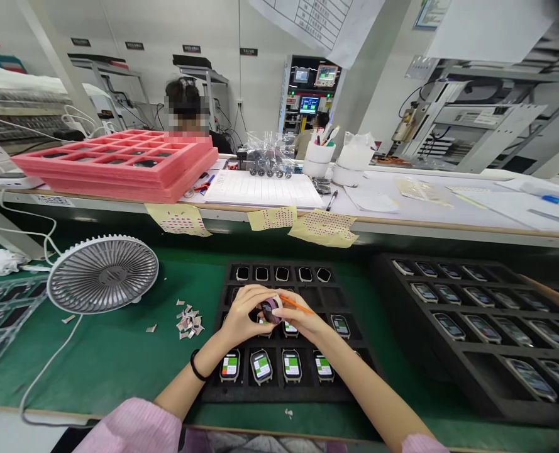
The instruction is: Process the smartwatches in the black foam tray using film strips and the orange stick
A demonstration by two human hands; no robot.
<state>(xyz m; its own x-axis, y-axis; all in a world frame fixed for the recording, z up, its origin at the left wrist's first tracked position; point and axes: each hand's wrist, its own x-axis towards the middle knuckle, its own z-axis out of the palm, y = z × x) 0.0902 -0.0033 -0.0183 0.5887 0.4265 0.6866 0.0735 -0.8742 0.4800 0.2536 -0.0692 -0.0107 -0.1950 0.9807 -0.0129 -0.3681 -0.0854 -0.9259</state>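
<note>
Both my hands meet over a black foam tray (pixel 279 394) that holds smartwatch bodies in its pockets. Between them is a smartwatch body (pixel 270 308) with a dark face, gripped by my left hand (pixel 246 316) at its edge. My right hand (pixel 302 316) presses fingertips to the watch's side and also holds a thin orange stick (pixel 297 304), pointing away to the right. In the tray's front row, watches such as this one (pixel 292 365) show lit green and white screens. The back-row watches, like this one (pixel 282 274), are dark. My hands hide some middle pockets.
A grey fan (pixel 104 274) stands at the left, near a pile of small paper scraps (pixel 189 322) and a clear plastic tray (pixel 5 314). Another black watch tray (pixel 477 371) is at the right, with a co-worker's arm (pixel 555 296) beside it. Pink foam trays (pixel 119 170) sit on the shelf.
</note>
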